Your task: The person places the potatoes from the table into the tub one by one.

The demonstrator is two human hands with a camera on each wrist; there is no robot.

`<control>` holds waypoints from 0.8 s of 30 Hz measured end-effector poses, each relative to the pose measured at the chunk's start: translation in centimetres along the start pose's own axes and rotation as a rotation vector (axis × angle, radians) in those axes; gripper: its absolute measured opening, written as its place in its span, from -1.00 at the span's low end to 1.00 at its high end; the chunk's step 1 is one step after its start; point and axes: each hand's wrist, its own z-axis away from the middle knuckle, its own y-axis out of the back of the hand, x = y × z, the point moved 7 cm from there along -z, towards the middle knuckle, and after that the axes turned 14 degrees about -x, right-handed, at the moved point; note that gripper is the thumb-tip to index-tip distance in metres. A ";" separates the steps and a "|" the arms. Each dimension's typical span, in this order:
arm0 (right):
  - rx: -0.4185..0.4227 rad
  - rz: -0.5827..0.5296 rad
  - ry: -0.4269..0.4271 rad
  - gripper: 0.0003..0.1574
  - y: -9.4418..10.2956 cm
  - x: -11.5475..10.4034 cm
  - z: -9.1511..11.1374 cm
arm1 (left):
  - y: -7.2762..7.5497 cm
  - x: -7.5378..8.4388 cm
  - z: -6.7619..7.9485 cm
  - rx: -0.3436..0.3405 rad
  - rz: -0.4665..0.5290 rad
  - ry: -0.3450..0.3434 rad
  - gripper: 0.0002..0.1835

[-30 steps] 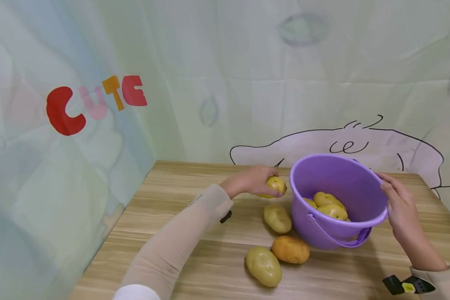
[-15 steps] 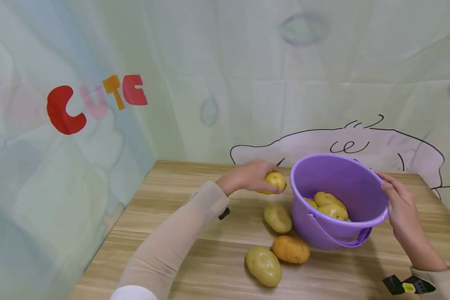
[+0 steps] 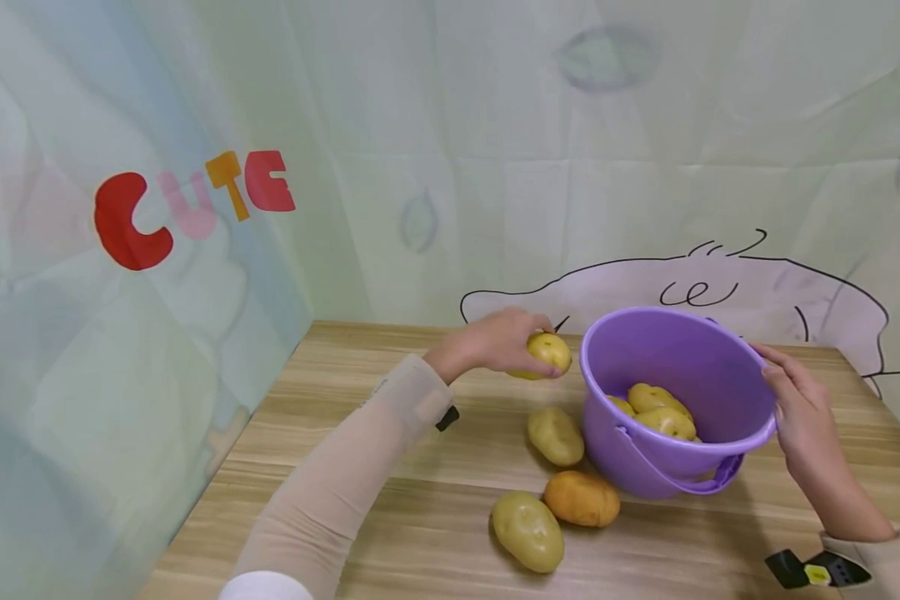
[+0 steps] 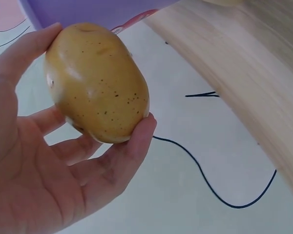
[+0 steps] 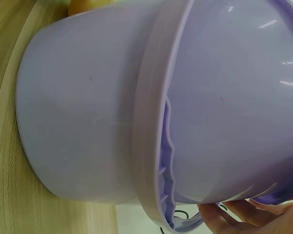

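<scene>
My left hand (image 3: 506, 340) holds a yellow potato (image 3: 549, 354) between thumb and fingers, just left of the purple bucket's rim. Dark specks dot this potato (image 4: 100, 83) in the left wrist view. The purple bucket (image 3: 630, 471) stands tilted towards me, with several yellow potatoes (image 3: 663, 422) inside. At its right rim, my right hand (image 3: 801, 408) grips the bucket; some of the fingers are hidden behind it. A pale potato (image 3: 555, 437), an orange-brown potato (image 3: 581, 499) and a greenish-yellow potato (image 3: 527, 532) lie on the table left of and in front of the bucket.
The wood-grain table (image 3: 412, 533) ends at the back against a printed curtain (image 3: 435, 167) with a cartoon outline. Another curtain side with coloured letters (image 3: 131, 221) runs along the left. The bucket's handle (image 3: 708, 483) hangs down at the front.
My left hand has lifted slightly with the potato, moving up and a little to the left. The right hand, the bucket and the potatoes on the table have not moved.
</scene>
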 end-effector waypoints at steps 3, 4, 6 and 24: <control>-0.004 -0.018 0.003 -0.59 -0.1 0.1 0.0 | 0.4 0.1 0.3 0.005 -0.006 -0.002 -0.37; -0.006 -0.026 0.005 -0.59 -0.1 0.1 0.0 | 0.5 0.2 0.3 0.008 -0.010 -0.003 -0.37; -0.009 -0.040 0.009 -0.59 -0.1 0.2 0.0 | 0.8 0.2 0.4 0.014 -0.017 -0.004 -0.37; -0.005 0.009 0.001 -0.58 -0.1 0.0 0.0 | 3.3 2.5 0.7 0.071 0.024 -0.074 -0.41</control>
